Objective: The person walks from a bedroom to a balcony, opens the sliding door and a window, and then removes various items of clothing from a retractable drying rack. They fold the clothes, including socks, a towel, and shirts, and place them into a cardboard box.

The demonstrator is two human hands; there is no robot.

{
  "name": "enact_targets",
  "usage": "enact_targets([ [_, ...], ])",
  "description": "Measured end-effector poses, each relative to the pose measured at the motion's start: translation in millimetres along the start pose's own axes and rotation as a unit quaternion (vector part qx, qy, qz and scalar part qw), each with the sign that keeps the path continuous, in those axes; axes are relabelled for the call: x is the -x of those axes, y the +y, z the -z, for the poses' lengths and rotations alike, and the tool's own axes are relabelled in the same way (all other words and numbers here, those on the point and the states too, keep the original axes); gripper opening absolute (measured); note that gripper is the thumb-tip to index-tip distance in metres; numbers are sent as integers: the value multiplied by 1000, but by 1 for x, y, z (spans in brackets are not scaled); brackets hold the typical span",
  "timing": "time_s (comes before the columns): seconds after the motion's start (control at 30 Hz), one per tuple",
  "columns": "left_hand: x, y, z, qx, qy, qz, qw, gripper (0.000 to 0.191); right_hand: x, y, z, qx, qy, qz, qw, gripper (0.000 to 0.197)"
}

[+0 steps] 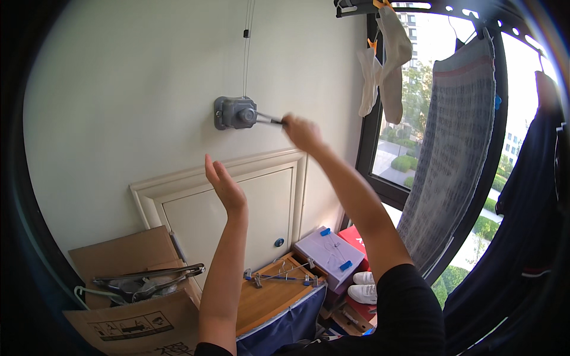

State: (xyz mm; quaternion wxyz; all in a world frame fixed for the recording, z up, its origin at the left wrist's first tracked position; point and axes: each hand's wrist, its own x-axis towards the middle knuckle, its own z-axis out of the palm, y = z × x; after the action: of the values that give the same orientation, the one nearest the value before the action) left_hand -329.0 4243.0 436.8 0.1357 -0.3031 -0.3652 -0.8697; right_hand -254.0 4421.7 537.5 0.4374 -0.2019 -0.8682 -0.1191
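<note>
A grey hand winch [239, 113] is fixed to the white wall, with thin cables [246, 66] running up from its top. My right hand [303, 132] is closed around the end of the winch's crank handle [269, 119], which points to the right; hand and handle are slightly blurred. Below and left of the winch, my left hand [226, 184] is raised with nothing in it, its fingers pointing up and the thumb apart. At the upper right, pale socks [394, 58] and a patterned towel [461, 138] hang from a dark drying rack [427, 6].
An open cardboard box [129, 322] of hangers stands lower left. Clip hangers [285, 277] lie on a wooden surface [267, 307]. Beyond are a lilac box [329, 258] and white shoes [363, 293]. Dark clothing [512, 222] hangs at the right by the window.
</note>
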Motion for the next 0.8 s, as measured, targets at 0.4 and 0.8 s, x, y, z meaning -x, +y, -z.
enact_targets([
  [0.4, -2, -12, 2, -9, 29, -11, 999, 61, 28, -128, -14, -47, 37, 277, 959, 17],
  [0.8, 0, 12, -6, 0, -8, -6, 1000, 65, -102, -92, 44, -39, 175, 127, 976, 15],
])
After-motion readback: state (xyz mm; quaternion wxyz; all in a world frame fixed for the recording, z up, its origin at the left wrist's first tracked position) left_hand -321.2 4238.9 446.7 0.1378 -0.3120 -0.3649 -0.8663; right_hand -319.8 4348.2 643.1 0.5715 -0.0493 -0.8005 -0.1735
